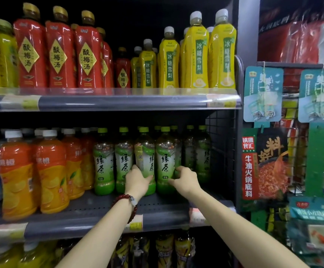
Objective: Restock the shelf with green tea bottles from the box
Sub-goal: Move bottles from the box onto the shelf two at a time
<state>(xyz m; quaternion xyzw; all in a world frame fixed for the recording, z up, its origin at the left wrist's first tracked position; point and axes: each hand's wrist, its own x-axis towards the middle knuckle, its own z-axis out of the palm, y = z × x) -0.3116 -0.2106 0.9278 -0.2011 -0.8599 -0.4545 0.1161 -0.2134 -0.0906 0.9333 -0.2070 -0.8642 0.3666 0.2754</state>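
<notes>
Several green tea bottles with lime caps and green-white labels stand on the middle shelf [91, 213]. My left hand [138, 180], with a red bead bracelet on the wrist, grips the lower part of one green tea bottle [145, 151], whose label is turned partly sideways. My right hand [185, 178] holds the neighbouring green tea bottle [165, 157] low down, fingers curled round its right side. Both bottles stand upright on the shelf. More green tea bottles [202, 151] stand further back to the right. The box is out of view.
Orange drink bottles [51, 171] fill the shelf to the left. Red plum drink bottles [56, 53] and yellow pear drink bottles [196, 53] stand on the shelf above. A wire side panel [223, 136] closes the shelf's right end, with hanging hotpot packets [265, 163] beyond.
</notes>
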